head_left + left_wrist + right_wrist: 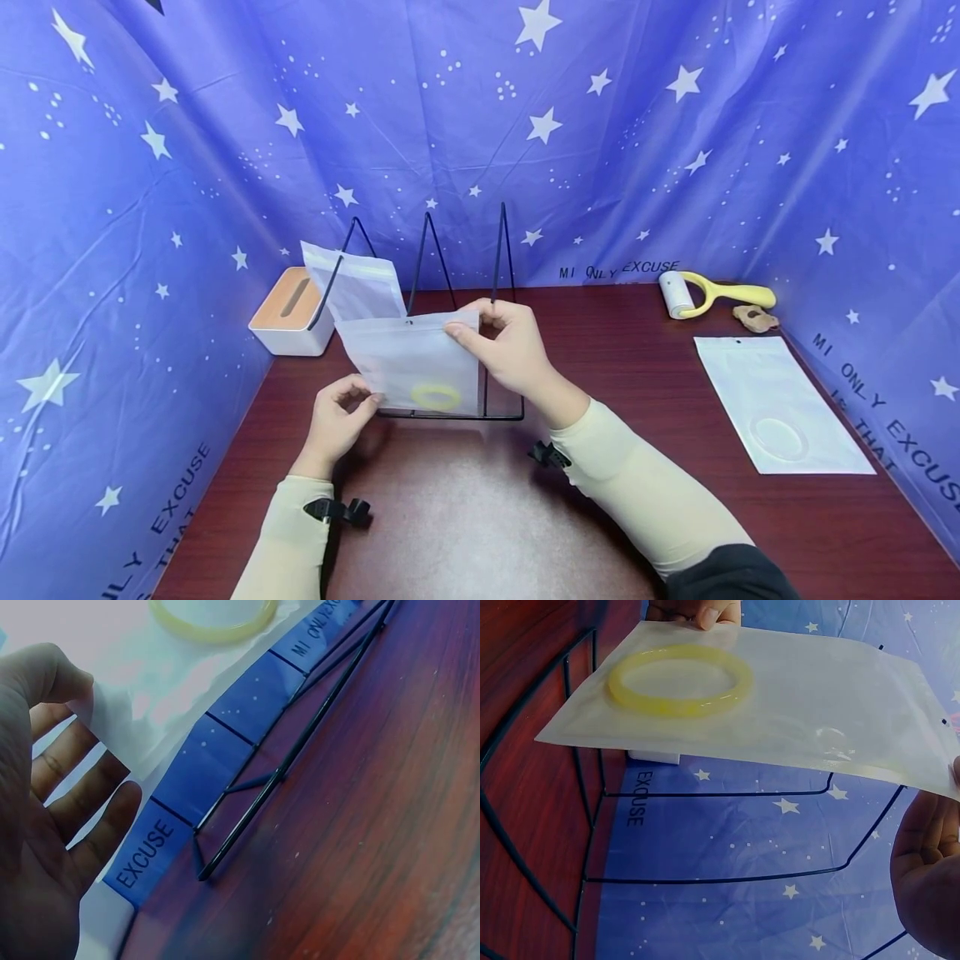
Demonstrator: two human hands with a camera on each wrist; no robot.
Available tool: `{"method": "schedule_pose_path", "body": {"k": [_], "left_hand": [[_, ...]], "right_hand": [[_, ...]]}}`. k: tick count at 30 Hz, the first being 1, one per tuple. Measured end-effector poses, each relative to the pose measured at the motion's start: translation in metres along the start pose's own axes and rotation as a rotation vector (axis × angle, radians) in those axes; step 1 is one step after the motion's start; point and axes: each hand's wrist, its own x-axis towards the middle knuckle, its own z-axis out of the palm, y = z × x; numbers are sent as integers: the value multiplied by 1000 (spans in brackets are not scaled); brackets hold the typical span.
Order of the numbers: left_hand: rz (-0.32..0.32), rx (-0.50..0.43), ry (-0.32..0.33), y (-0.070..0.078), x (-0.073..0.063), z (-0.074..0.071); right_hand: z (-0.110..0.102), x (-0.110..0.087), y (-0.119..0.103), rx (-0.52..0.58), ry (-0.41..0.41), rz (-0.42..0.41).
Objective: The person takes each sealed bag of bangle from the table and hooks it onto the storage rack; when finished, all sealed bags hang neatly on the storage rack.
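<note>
Both hands hold a white translucent zip pouch [397,354] in front of a black wire rack [502,417]. Inside it, near the bottom, shows a yellow bangle [679,709]. My left hand [339,423] pinches the pouch's lower left corner between thumb and forefinger, its other fingers spread behind. At the upper right corner my right hand [513,343] grips the edge, thumb on the front face. A second white pouch [363,285] leans upright in the rack's left part, its lower portion hidden by the held pouch.
Left of the rack stands a white tissue box [294,342] with a wooden lid. Far right lie a lint roller [738,296] with a yellow handle, a small brown object [753,318], and another white pouch [772,383] containing a pale ring. A starry blue curtain [465,125] surrounds the table [600,333].
</note>
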Motion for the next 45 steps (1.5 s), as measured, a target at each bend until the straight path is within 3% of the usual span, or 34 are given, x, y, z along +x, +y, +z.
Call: {"method": "schedule_pose_path", "body": {"k": [11,18,26,30,38,45], "left_hand": [[-15,19,33,-2,0,0],[-21,50,102,-4,2,4],[34,180,199,0,11,9],[28,236,228,1,16,11],[-30,244,301,-1,27,16],[3,287,332,-1,36,19]], "right_hand": [[5,4,-2,0,19,6],[2,9,9,-13,48,25],[-1,19,18,-90,93,-24],[0,24,23,-118,111,-33],[0,38,28,-154,172,-33],[-5,50,39,-213,184,18]]}}
